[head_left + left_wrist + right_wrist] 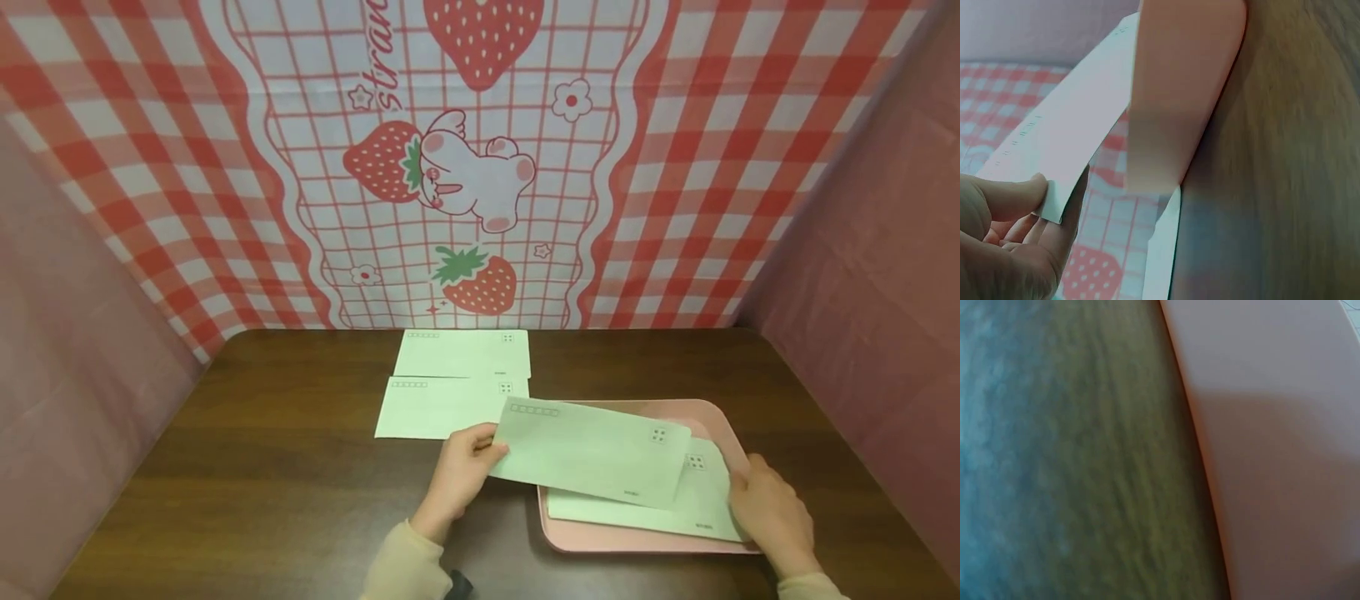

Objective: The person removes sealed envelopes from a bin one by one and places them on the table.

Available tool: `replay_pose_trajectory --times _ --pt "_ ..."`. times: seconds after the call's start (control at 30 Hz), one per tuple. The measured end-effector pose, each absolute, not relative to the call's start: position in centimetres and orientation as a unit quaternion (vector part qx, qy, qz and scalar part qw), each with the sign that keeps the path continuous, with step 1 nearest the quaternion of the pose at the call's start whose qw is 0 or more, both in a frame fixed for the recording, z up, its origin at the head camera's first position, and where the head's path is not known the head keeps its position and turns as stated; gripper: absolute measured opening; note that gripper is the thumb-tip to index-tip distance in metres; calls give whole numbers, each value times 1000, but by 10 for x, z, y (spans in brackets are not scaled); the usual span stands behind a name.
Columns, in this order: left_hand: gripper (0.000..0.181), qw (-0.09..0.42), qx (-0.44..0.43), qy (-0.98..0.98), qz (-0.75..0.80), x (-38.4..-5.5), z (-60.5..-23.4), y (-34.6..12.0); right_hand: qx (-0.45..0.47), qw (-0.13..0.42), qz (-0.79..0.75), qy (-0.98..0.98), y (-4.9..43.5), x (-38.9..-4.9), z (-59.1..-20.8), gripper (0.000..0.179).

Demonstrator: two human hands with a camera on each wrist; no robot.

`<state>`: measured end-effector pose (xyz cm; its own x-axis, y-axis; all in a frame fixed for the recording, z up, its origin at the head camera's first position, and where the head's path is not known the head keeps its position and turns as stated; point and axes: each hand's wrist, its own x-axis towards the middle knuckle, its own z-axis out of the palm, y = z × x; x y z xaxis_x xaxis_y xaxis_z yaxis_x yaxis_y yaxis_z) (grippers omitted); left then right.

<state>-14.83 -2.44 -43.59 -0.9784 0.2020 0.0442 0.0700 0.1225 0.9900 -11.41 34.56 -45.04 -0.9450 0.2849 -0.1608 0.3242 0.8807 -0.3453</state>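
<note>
My left hand (461, 467) pinches the left end of a pale envelope (592, 450), thumb on top and fingers beneath. In the left wrist view the same envelope (1066, 119) slants up from the thumb and fingers. It is held tilted over a pink tray (712, 417), where more envelopes (712, 492) lie stacked. At the tray's right side, my right hand (776, 512) grips the rim, its thumb on the inner side. The right wrist view shows only the tray's outer wall (1272, 456) and the tabletop, with the hand out of sight.
Two envelopes lie flat on the brown table (270, 467), a far one (461, 354) and a near one (435, 408), edge to edge left of the tray. A red-checked strawberry cloth (480, 167) hangs behind the table, with pink cloth (862, 233) at the sides.
</note>
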Motion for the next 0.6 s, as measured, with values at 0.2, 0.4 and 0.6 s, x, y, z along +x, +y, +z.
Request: replay_pose_trajectory --times 0.2,0.4,0.6 --pt "25 71 74 719 688 -148 -439 -55 162 55 -188 967 347 -113 -451 44" --pt "28 88 35 703 704 -149 -437 -78 164 52 -191 966 348 -114 -453 43" --pt "23 64 5 716 696 -147 -424 -97 162 49 -193 967 349 -114 -454 42"
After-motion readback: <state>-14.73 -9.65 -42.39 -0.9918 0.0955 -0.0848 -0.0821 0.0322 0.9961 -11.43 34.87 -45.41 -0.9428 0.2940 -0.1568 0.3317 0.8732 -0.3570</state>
